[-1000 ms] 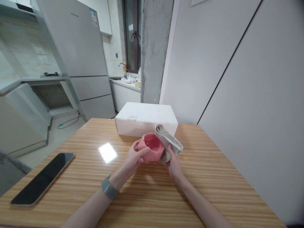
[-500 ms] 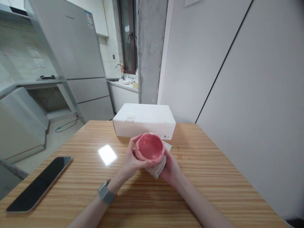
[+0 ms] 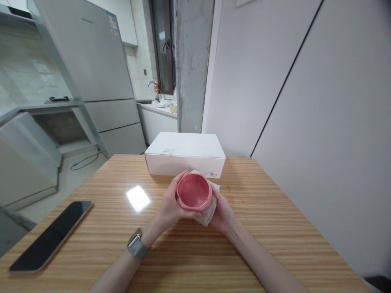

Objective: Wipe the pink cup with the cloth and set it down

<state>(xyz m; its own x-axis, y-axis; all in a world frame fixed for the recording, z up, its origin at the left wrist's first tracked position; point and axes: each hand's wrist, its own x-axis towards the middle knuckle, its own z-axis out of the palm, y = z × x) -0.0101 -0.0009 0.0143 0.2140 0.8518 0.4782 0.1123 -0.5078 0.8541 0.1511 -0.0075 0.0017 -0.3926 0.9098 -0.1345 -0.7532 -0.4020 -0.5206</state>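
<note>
A pink bowl (image 3: 194, 191) with a wavy rim is held above the table, its opening tilted toward me. My left hand (image 3: 172, 205) grips its left side, thumb along the near edge and fingers round the far left. My right hand (image 3: 222, 212) is closed on a pale folded cloth (image 3: 207, 215) pressed against the bowl's right side and underside. Most of the right fingers are hidden behind the cloth and bowl. On my left wrist is a watch (image 3: 138, 244) with a grey band.
Behind the bowl a white box (image 3: 185, 162) stands on the wood-grain table (image 3: 275, 236). A black phone (image 3: 51, 236) lies at the table's left edge. Beyond are a fridge (image 3: 88, 61), a sink counter with a faucet (image 3: 152, 84), and a white wall (image 3: 320, 122) on the right.
The bowl has turned slightly and shifted a little right in my hands. My left hand has moved slightly along its rim, and the cloth has moved with the right hand.
</note>
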